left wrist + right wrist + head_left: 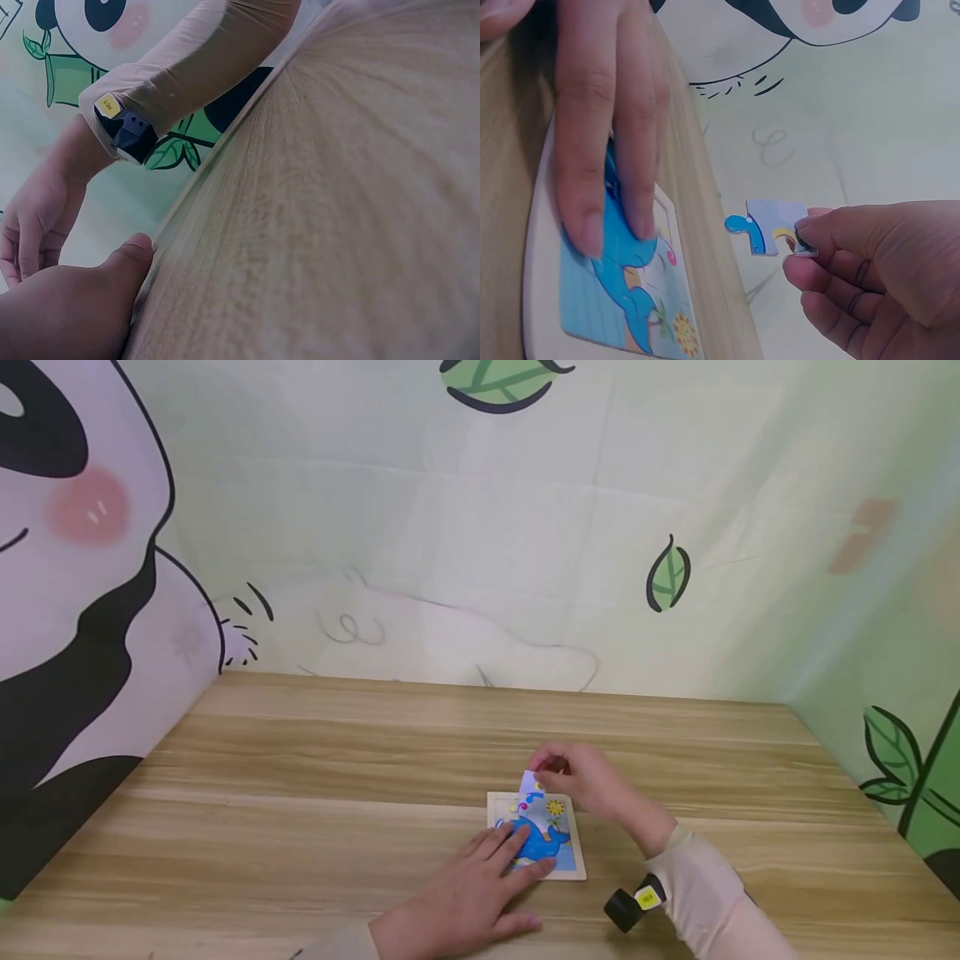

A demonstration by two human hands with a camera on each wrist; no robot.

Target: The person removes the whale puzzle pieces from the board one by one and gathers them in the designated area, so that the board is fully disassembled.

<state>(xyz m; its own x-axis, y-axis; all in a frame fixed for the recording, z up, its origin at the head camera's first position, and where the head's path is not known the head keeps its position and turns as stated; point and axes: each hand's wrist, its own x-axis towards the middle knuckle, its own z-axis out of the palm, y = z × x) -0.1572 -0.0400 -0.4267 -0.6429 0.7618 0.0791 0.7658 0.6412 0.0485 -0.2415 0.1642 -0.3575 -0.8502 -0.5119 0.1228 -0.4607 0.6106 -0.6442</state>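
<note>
across the back runs a pale green wall, a big panda filling its left end, and out in front stretches the wood-grain table. beige sleeve comes in from the right, and now we're at the hands! the left hand is palm down, fingers straight and spread, tips resting on the puzzle board; it grips nothing. the right hand has its fingers bent, thumb and fingertips pinched tight on the puzzle piece. the board itself lies flat on the table, pale rim, blue whale and yellow sun showing. strapped at the right wrist, a black device with a yellow label. and smallest of all, that piece: lilac and blue with a rounded knob, held near the board's far edge, clear of it in the right wrist view.
</note>
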